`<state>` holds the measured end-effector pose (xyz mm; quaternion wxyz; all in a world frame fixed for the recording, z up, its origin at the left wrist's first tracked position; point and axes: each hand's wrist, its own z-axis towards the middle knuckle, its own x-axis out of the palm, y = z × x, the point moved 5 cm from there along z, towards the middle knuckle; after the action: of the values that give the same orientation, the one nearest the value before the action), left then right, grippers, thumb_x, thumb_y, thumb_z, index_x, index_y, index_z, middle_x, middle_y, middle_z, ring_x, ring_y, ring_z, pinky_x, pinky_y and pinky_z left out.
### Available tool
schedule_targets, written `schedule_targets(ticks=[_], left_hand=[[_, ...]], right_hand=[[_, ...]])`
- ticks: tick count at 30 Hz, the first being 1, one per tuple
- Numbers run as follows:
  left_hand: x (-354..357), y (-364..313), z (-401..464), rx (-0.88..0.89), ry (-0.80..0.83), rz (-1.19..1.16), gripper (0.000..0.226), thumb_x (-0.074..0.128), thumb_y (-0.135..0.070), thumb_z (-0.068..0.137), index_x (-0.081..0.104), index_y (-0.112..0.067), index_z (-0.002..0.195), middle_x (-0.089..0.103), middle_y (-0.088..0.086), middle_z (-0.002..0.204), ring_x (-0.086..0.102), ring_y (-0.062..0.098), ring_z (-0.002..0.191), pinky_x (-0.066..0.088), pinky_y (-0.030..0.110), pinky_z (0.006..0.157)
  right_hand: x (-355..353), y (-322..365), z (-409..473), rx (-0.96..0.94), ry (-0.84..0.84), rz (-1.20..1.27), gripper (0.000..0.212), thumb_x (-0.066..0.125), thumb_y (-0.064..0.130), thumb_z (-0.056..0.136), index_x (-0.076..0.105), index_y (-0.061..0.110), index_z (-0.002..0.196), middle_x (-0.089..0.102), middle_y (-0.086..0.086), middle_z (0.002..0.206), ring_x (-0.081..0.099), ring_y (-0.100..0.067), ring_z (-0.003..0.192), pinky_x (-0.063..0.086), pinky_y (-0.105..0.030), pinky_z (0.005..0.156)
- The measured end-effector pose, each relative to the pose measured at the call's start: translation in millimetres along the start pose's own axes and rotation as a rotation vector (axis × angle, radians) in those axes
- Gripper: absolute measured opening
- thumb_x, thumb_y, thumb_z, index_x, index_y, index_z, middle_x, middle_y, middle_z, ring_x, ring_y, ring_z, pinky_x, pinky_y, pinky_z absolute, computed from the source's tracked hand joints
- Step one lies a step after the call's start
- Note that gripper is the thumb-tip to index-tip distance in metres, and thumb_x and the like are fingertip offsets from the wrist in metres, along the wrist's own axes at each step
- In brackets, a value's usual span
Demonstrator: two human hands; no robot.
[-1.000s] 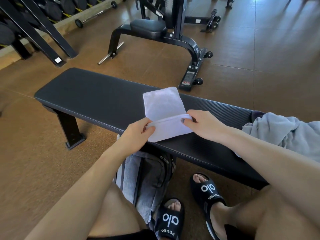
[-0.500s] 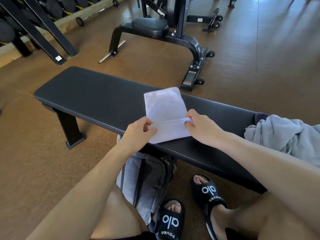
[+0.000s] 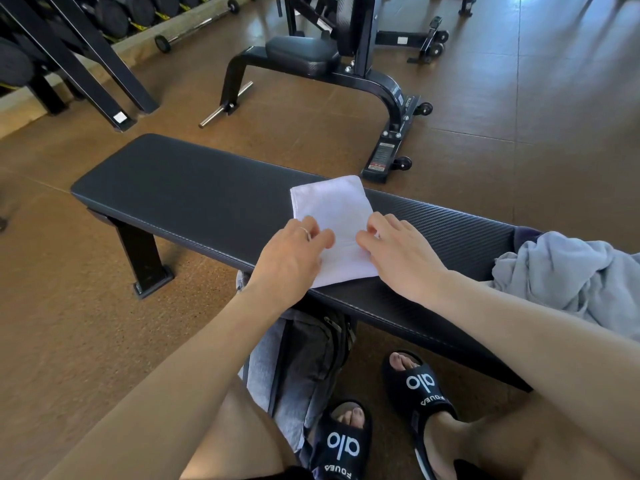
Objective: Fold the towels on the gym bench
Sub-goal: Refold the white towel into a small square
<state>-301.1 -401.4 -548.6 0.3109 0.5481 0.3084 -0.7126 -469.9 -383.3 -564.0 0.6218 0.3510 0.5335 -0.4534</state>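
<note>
While both hands, left hand (image 3: 291,258) and right hand (image 3: 398,254), press flat-fingered on the folded white towel (image 3: 332,209), a grey towel heap (image 3: 568,275) waits unfolded on the worktop (image 3: 194,199).

head camera, looking forward and down, close over gym bench (image 3: 194,188)

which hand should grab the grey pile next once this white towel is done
Right, probably. The right hand rests on the white towel on the side toward the grey pile at the bench's right end. The left hand would have to cross over.
</note>
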Motion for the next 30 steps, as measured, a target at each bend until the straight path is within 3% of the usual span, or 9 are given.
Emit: schedule_targets(ticks=[2, 4, 6, 9, 13, 18, 22, 26, 30], left_hand=[[7.4, -5.4, -2.2, 0.153, 0.048, 0.096, 0.044, 0.073, 0.007, 0.067, 0.065, -0.014, 0.105, 0.058, 0.009, 0.102, 0.043, 0.023, 0.072, 0.034, 0.032, 0.056], [14.5, -2.5, -5.3, 0.141, 0.129, 0.056, 0.042, 0.066, 0.007, 0.078, 0.063, -0.014, 0.114, 0.058, 0.007, 0.111, 0.047, 0.024, 0.08, 0.04, 0.035, 0.058], [13.6, 3.1, -8.9, 0.095, 0.126, -0.03, 0.03, 0.053, -0.002, 0.093, 0.06, -0.016, 0.119, 0.057, 0.003, 0.117, 0.052, 0.023, 0.089, 0.049, 0.04, 0.064], [8.6, 5.3, -14.5, 0.104, 0.1, -0.122, 0.028, 0.046, -0.025, 0.095, 0.059, -0.019, 0.119, 0.056, -0.004, 0.119, 0.054, 0.019, 0.097, 0.053, 0.038, 0.072], [13.6, 8.5, -18.1, 0.099, 0.199, -0.048, 0.052, 0.064, -0.046, 0.082, 0.051, -0.024, 0.127, 0.049, -0.009, 0.128, 0.049, 0.014, 0.111, 0.045, 0.026, 0.081], [13.2, 4.1, -12.6, 0.087, 0.227, 0.014, 0.056, 0.063, -0.035, 0.072, 0.049, -0.02, 0.124, 0.05, -0.003, 0.12, 0.051, 0.02, 0.103, 0.049, 0.035, 0.083], [6.7, 5.9, -11.2, 0.024, 0.181, -0.048, 0.044, 0.063, -0.026, 0.08, 0.05, -0.017, 0.121, 0.05, -0.005, 0.11, 0.051, 0.021, 0.092, 0.042, 0.031, 0.074], [2.2, 19.9, -14.3, -0.191, 0.105, -0.389, 0.025, 0.055, -0.027, 0.086, 0.055, -0.023, 0.111, 0.055, -0.008, 0.101, 0.054, 0.018, 0.082, 0.045, 0.034, 0.072], [2.0, 29.2, -13.4, -0.355, 0.045, -0.637, 0.009, 0.053, -0.015, 0.092, 0.059, -0.018, 0.097, 0.056, 0.0, 0.09, 0.048, 0.014, 0.076, 0.041, 0.026, 0.068]], right_hand=[[-0.1, 1.7, 0.2, -0.051, 0.012, -0.027, 0.03, 0.065, 0.003, 0.08, 0.062, 0.017, 0.106, 0.056, -0.004, 0.104, 0.052, -0.026, 0.096, 0.045, -0.038, 0.082], [-2.8, 1.8, -0.4, -0.081, 0.007, -0.025, 0.025, 0.06, 0.005, 0.082, 0.063, 0.016, 0.105, 0.06, -0.002, 0.102, 0.053, -0.026, 0.1, 0.044, -0.038, 0.088], [-6.6, 0.0, -1.8, -0.095, 0.002, -0.013, 0.024, 0.053, 0.014, 0.083, 0.064, 0.015, 0.104, 0.062, -0.001, 0.101, 0.055, -0.026, 0.102, 0.043, -0.038, 0.092], [-8.8, -3.0, -4.9, -0.091, 0.098, -0.018, 0.042, 0.041, 0.032, 0.073, 0.062, 0.019, 0.107, 0.06, 0.005, 0.107, 0.051, -0.02, 0.109, 0.039, -0.035, 0.098], [-5.7, -6.3, -8.7, -0.088, 0.224, 0.096, 0.054, 0.058, 0.025, 0.073, 0.05, 0.021, 0.126, 0.051, 0.006, 0.123, 0.048, -0.019, 0.114, 0.037, -0.033, 0.103], [-6.2, -13.2, -5.5, -0.029, 0.187, 0.26, 0.042, 0.056, 0.018, 0.083, 0.051, 0.024, 0.124, 0.054, 0.007, 0.118, 0.053, -0.018, 0.103, 0.042, -0.031, 0.093], [-8.1, -21.1, -6.9, 0.111, 0.163, 0.455, 0.025, 0.05, 0.018, 0.09, 0.055, 0.023, 0.115, 0.061, 0.006, 0.098, 0.056, -0.019, 0.083, 0.043, -0.031, 0.07], [-10.4, -30.5, -7.5, 0.273, 0.161, 0.682, 0.023, 0.046, 0.015, 0.094, 0.056, 0.024, 0.112, 0.061, 0.005, 0.084, 0.057, -0.013, 0.072, 0.038, -0.029, 0.059], [-16.1, -30.9, -5.6, 0.365, 0.126, 0.803, 0.017, 0.041, 0.019, 0.097, 0.054, 0.022, 0.109, 0.064, 0.001, 0.086, 0.06, -0.018, 0.077, 0.045, -0.034, 0.064]])
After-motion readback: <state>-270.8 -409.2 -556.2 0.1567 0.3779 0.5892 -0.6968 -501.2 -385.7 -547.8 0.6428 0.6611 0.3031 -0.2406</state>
